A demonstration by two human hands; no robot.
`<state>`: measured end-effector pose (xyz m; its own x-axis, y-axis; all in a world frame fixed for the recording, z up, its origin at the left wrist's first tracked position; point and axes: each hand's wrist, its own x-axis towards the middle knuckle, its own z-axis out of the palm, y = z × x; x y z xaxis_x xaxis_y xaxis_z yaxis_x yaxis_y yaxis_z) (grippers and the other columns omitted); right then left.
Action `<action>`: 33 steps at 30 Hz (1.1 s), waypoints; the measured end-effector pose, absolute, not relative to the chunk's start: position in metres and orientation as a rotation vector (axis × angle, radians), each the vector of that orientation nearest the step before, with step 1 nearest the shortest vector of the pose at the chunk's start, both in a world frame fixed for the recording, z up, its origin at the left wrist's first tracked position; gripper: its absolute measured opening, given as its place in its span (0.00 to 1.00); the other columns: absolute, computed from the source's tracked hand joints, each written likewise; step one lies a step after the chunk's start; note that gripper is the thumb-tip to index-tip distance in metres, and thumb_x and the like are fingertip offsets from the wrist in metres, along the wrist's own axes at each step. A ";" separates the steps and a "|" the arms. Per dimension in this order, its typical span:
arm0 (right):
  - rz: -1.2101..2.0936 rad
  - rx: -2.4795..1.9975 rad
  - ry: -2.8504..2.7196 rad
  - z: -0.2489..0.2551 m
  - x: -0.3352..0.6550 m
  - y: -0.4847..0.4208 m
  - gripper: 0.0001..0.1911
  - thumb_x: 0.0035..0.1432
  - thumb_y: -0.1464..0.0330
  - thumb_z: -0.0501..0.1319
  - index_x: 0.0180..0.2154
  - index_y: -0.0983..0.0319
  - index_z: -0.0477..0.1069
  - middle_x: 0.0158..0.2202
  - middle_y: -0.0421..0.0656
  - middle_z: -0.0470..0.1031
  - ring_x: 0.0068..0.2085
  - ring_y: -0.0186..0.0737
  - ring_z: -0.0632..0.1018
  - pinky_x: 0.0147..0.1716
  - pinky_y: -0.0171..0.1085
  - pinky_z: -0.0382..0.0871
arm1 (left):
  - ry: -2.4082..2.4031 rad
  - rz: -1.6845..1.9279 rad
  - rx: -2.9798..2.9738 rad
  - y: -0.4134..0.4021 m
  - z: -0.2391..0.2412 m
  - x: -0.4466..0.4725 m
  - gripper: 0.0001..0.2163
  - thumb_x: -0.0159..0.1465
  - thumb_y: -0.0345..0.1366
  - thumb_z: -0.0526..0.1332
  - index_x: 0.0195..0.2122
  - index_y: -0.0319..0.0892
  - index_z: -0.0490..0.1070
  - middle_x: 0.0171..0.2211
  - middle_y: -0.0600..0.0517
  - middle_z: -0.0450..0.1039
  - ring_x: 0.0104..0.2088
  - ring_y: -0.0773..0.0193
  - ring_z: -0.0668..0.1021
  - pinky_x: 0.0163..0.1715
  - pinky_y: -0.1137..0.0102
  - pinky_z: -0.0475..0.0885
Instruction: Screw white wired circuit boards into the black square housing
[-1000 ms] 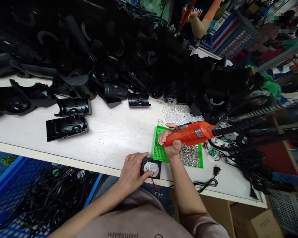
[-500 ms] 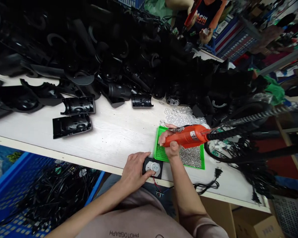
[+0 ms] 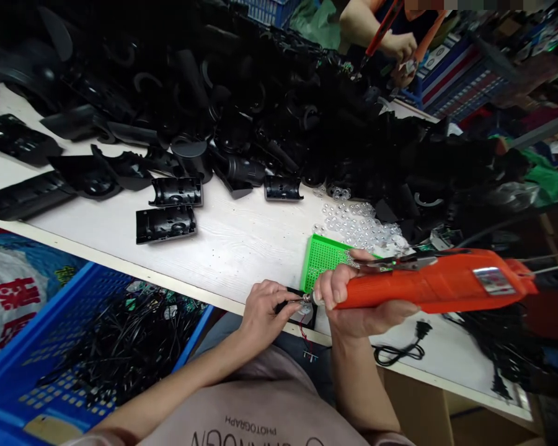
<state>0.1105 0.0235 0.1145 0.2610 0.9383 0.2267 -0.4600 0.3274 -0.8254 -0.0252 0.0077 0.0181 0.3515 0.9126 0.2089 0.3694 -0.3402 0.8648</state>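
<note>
My right hand (image 3: 353, 300) is wrapped around an orange electric screwdriver (image 3: 432, 286), held sideways with its tip end pointing left. My left hand (image 3: 266, 313) is closed, thumb and forefinger pinched by the screwdriver's tip; the small item between them is too small to make out. Just below the fingertips, a round white part (image 3: 304, 310) with red wires sits on a black square piece (image 3: 294, 290) at the table's front edge. A small circuit board (image 3: 310, 355) hangs from the wires. The green perforated tray (image 3: 309, 263) lies behind the screwdriver, which hides much of it.
Black plastic half-shells (image 3: 167, 224) lie on the white table, with a large heap of black parts behind. Small clear pieces (image 3: 353, 223) are spread beyond the tray. A blue basket (image 3: 88, 291) of cables stands below left. Across the table, a co-worker's hands (image 3: 402, 52) hold items.
My right hand has turned the screwdriver and brought its tip to the left hand. My left fingers went from resting on the black piece to a pinch. The view has shifted left.
</note>
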 end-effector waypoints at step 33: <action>1.028 -0.817 -0.923 0.087 0.108 0.010 0.31 0.44 0.41 0.63 0.43 0.55 0.72 0.15 0.32 0.63 0.13 0.32 0.62 0.15 0.34 0.61 | 1.107 0.527 2.152 0.008 0.015 -0.035 0.25 0.61 0.42 0.62 0.59 0.45 0.61 0.54 0.47 0.71 0.56 0.49 0.67 0.52 0.53 0.60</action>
